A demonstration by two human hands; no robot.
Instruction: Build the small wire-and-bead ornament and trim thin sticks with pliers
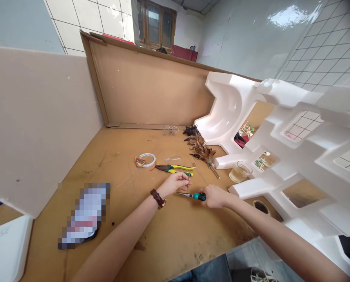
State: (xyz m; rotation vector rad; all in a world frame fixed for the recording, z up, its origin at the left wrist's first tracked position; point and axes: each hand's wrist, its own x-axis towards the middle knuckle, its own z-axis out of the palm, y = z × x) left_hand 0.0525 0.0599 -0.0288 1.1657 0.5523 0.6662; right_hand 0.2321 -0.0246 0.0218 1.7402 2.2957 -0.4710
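Note:
My left hand (175,185), with a brown strap watch (158,198) on its wrist, is closed in a pinch. A thin wire (188,185) runs down from its fingertips. In my closed right hand (217,196) are needle-nose pliers (198,196) with teal and black handles; their pointed jaws lie just below the left fingertips. Whether the jaws touch the wire cannot be seen. Just beyond my left hand lie larger pliers (175,169) with yellow and green handles. A white ring (151,155) with coloured threads (139,161) sits to their left.
Brown feathers (202,149) and a tangle of wire (171,129) lie farther back. A glass of liquid (240,172) stands right, beside white foam packing (304,156). A blurred phone-like object (86,215) lies left. Cardboard (151,86) walls the table's back.

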